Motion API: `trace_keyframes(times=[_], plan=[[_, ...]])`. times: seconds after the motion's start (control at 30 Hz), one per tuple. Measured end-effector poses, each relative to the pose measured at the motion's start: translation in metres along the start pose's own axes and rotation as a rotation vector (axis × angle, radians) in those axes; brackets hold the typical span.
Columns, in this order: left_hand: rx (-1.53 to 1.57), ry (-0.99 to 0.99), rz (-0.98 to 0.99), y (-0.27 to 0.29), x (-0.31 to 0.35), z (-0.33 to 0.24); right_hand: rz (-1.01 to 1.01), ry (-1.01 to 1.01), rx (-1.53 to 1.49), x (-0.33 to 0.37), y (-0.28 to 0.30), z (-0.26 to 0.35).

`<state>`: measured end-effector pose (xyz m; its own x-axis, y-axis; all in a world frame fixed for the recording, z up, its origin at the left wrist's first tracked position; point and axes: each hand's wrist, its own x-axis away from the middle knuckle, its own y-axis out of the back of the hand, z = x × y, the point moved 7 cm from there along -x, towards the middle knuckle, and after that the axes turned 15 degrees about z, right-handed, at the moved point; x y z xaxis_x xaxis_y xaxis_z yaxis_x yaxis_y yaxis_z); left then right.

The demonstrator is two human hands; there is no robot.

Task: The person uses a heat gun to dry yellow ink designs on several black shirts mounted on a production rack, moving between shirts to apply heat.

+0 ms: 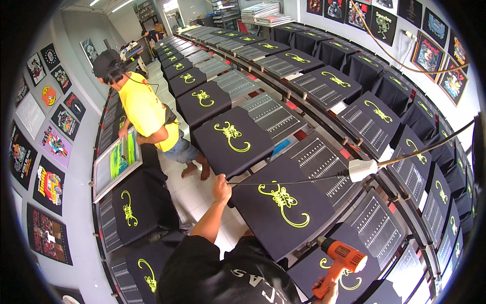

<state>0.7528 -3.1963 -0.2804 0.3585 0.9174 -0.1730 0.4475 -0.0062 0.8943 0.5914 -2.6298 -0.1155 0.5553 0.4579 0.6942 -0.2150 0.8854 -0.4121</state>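
While the left hand (221, 189) is clutching the black cable (314, 180), that cable is stretching rightward from it across a black shirt (268, 218); any sag could be smearing the print (283, 200) if wet. Farther right, the right hand (330, 293) is gripping the orange heat gun (341, 258), its nozzle (322, 241) risking scorches by lingering.

From my remote end I count one left hand (221, 189) and one right hand (326, 292) on the wearer, plus one orange heat gun (343, 259), one black cord (319, 179) at the left hand and one white block (362, 171). I log one co-worker (144, 114) in yellow, one black cap (106, 62), one ink-smeared screen frame (119, 180), two ceiling light tubes (122, 5) and two gold-framed pictures (429, 57). Black garments (144, 202) with yellow-green prints: I get two at left nearer than that frame, dozens overall, far rows too small to tally.
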Motion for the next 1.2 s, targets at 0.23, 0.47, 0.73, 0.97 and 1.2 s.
trace_keyframes(times=[0.23, 0.47, 0.73, 0.97, 1.2], plan=[[0.017, -0.104, -0.099, 0.055, -0.147, 0.052, 0.251, 0.174, -0.225, -0.067, -0.121, -0.027], [0.009, -0.292, -0.142, 0.027, -0.256, 0.119, 0.094, 0.269, 0.052, -0.126, -0.203, -0.032], [-0.148, 0.138, 0.072, -0.035, -0.260, 0.133, -0.188, 0.351, 0.403, -0.114, -0.214, 0.020], [-0.147, 0.111, 0.022, -0.024, -0.259, 0.134, -0.344, 0.284, 0.438, -0.120, -0.190, -0.009], [-0.230, 0.064, 0.054, -0.028, -0.260, 0.135, -0.314, 0.271, 0.408, -0.124, -0.180, -0.015]])
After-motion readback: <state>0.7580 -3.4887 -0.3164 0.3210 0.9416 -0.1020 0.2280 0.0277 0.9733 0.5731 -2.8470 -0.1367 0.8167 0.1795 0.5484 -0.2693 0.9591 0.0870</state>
